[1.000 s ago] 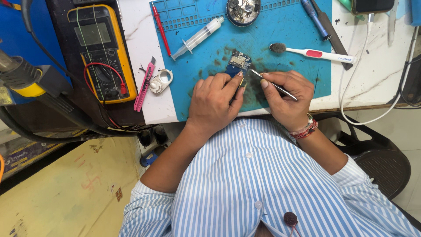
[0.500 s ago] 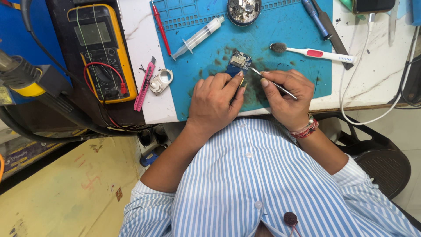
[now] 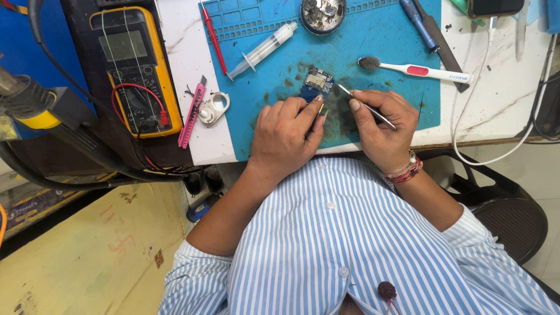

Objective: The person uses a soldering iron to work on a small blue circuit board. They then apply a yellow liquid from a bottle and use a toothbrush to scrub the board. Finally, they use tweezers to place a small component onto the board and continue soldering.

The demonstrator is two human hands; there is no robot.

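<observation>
Head view shows your left hand (image 3: 284,135) pinning a small circuit board (image 3: 317,81) to the blue work mat (image 3: 373,44), fingertips closed on its near edge, so that grip is shut on the board. Your right hand (image 3: 382,125) pinches slim metal tweezers (image 3: 364,105) like a pen, grip closed round the shaft, tips at the board's 3 o'clock edge; whether they touch a part is hard to tell from up here.

From the board, a clear syringe (image 3: 262,49) lies at 10 o'clock, a red screwdriver (image 3: 212,36) beyond it, a round dish of small parts (image 3: 322,13) at 12 o'clock, and a white-handled brush (image 3: 417,70) at 2 o'clock. Off the mat at 9 o'clock sit a pink knife (image 3: 191,114), a small white ring-shaped piece (image 3: 213,108) and a yellow multimeter (image 3: 133,70) on the tabletop (image 3: 181,52).

Judging by its looks, the board is light, stiff and thin, fragile across its populated face, and apt to skate on the mat. Hold it by the bare edges only, pressing down rather than squeezing, and keep your fingers off the tiny components
</observation>
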